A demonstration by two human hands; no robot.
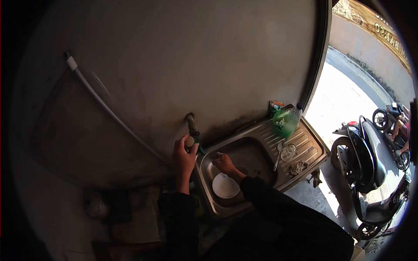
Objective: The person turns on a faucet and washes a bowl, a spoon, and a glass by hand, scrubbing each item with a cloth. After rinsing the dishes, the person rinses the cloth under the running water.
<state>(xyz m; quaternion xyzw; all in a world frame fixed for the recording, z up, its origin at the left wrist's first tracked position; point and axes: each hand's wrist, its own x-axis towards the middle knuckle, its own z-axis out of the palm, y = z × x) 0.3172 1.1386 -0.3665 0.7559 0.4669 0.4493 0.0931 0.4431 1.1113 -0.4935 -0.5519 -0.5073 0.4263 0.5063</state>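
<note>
My left hand (184, 157) is raised by the wall tap (192, 126), its fingers closed around a small round tan-faced thing (189, 141) whose kind I cannot make out. Right beside those fingers is the green spout (200, 149) of the tap. Over the left part of the metal sink basin (257, 152), my right hand (224, 162) has its fingers curled together; what they hold, if anything, is hidden. Below it a white bowl (225, 187) lies in the basin.
On the ribbed drainboard (308, 150) stand a green container (284, 124) and a clear bottle (296, 114). A spoon (277, 161), a clear glass item (288, 152) and a crumpled cloth (298, 167) lie nearer. A pale hose (109, 111) runs along the wall. Motorcycles (363, 152) are outside, right.
</note>
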